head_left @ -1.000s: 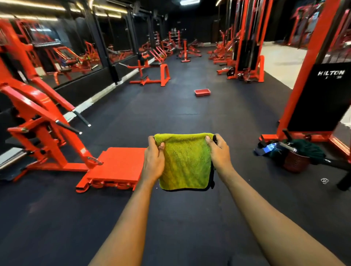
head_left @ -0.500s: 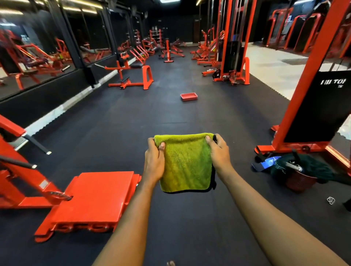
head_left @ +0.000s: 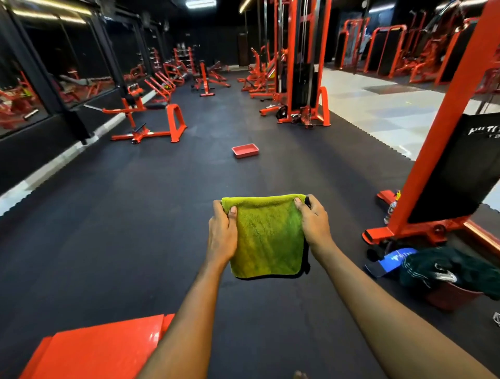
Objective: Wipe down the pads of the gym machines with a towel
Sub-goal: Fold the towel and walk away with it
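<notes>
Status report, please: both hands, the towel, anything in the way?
Both gripping: left hand and right hand hold green towel at its top corners. It hangs folded, touching no pad. Ahead, red tray on floor.

A shallow red tray sits alone on the black rubber floor mat, just above the middle of the frame. At the upper right, the mat's toothed edge meets a pale tiled floor. Mirror panels in dark frames line the wall at the upper left, with a white strip running along the wall's base. At the lower right stands a dark red basket with a dark green cloth heaped over its rim. A blue band with white print lies on the mat just to its left. A ceiling light glows at the top centre.
</notes>
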